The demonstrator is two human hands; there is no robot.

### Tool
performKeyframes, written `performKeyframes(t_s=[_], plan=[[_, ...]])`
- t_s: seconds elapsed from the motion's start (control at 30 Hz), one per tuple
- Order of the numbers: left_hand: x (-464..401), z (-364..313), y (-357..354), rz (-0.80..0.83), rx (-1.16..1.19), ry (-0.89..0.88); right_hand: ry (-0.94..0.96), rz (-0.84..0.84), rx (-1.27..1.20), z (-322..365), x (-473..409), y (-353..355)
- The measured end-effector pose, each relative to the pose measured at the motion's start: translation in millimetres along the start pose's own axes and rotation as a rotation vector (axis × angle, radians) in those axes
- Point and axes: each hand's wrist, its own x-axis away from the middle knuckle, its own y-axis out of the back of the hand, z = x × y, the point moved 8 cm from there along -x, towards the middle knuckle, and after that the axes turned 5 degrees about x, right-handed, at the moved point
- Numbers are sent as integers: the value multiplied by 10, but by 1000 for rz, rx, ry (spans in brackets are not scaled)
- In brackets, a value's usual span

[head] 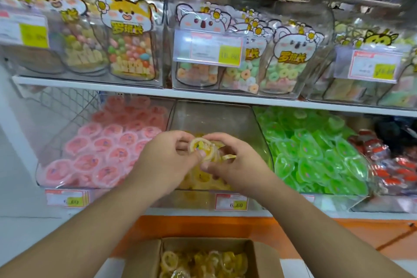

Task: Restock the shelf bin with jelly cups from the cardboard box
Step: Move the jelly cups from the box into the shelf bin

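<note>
Holding a small bunch of round yellow jelly cups with clear plastic rims between both hands, you are right over the mouth of the clear plastic shelf bin at centre frame. Your left hand has its fingers curled round the left side of the bunch, and your right hand pinches the right side, thumb underneath. Lower the bunch well inside the walls before you let go, and set the cups onto the few yellow ones already lying at the bottom rather than dropping them from the rim. The open brown cardboard box at the bottom of the frame holds plenty more, so the bin looks far from full. Keep clear of the white shelf board just above the opening. Pink jelly cups fill the bin to the left and green ones the bin to the right; let nothing spill sideways into either.
</note>
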Motion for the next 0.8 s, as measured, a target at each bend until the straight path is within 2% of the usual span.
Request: performKeyframes(t_s=[0.13,0.23,0.37,0.47,0.57,0.7,0.8], plan=[[-133,54,-2,6,-300,-152,-71,-9,8,-248,-309,-95],[-218,107,90,-4,-479,-275,-73,-36,225,-403,-593,-147],[-292,377,128,85,-616,-240,-82,-2,480,-578,-967,-282],[-307,491,99,127,-649,-204,-144,22,576,-725,-1107,-328],[-326,510,103,109,-628,-206,-197,-17,552,-865,-1159,-277],[-334,532,109,88,-599,-219,-266,-99,307,-996,-1306,-166],[-330,527,115,80,-593,-235,-281,-140,220,-992,-1485,-193]])
